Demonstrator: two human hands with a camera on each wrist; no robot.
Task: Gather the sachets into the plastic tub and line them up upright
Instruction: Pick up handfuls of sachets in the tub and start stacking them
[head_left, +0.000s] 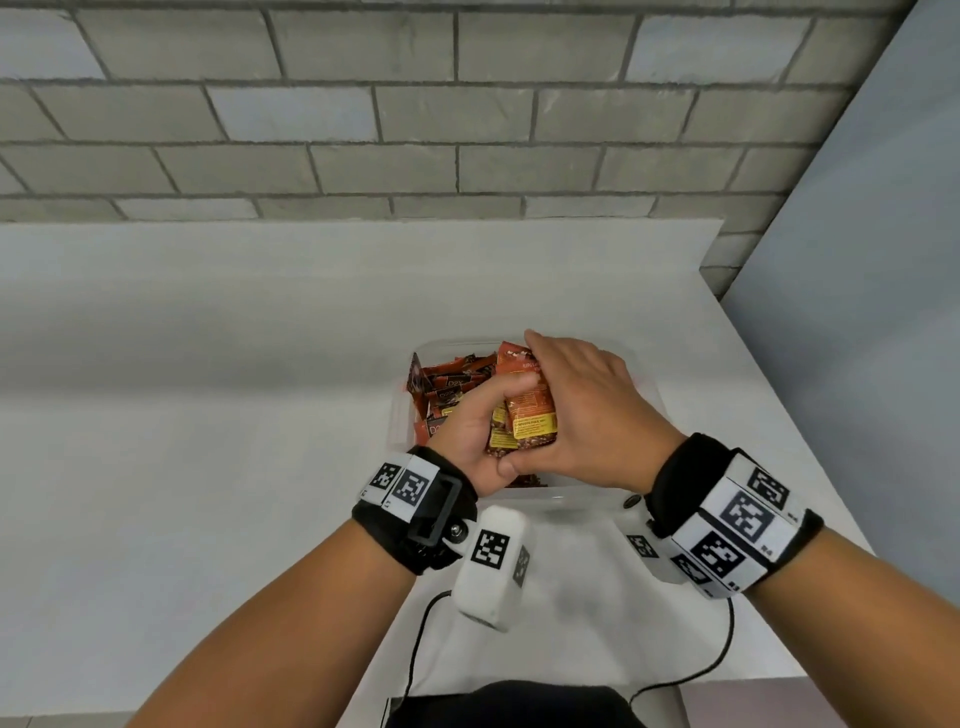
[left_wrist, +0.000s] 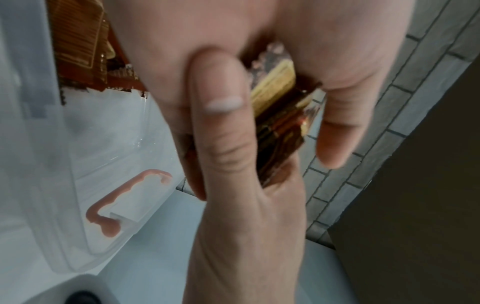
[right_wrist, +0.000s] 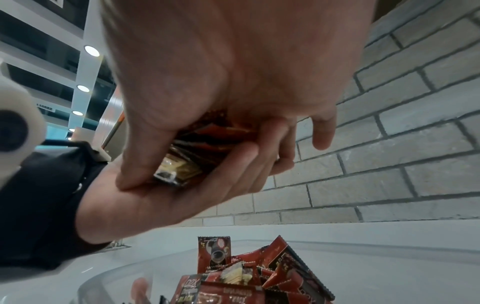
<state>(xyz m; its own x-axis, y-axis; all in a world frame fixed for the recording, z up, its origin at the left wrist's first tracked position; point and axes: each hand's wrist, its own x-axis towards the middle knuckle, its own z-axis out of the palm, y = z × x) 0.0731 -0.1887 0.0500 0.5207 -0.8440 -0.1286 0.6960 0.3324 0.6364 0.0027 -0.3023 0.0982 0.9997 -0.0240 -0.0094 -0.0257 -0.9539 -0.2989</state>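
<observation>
A clear plastic tub (head_left: 399, 421) stands on the white table. Several red and brown sachets (head_left: 447, 387) lie jumbled in its left part; some stand on edge (right_wrist: 213, 255). Both hands hold one bundle of sachets (head_left: 527, 410) just above the tub. My left hand (head_left: 475, 431) cups the bundle from below and the left, thumb (left_wrist: 221, 133) pressed on its face. My right hand (head_left: 582, 405) wraps over it from the right, fingers curled round the far edge. The bundle (right_wrist: 187, 162) shows between both palms in the right wrist view. The hands hide the tub's right part.
The white table (head_left: 208, 364) runs left and back to a grey brick wall (head_left: 415, 130). Its right edge lies close to the tub, beside a grey panel (head_left: 857, 260). The tub has a pink latch (left_wrist: 124, 201). Black cables (head_left: 415, 649) trail at the front edge.
</observation>
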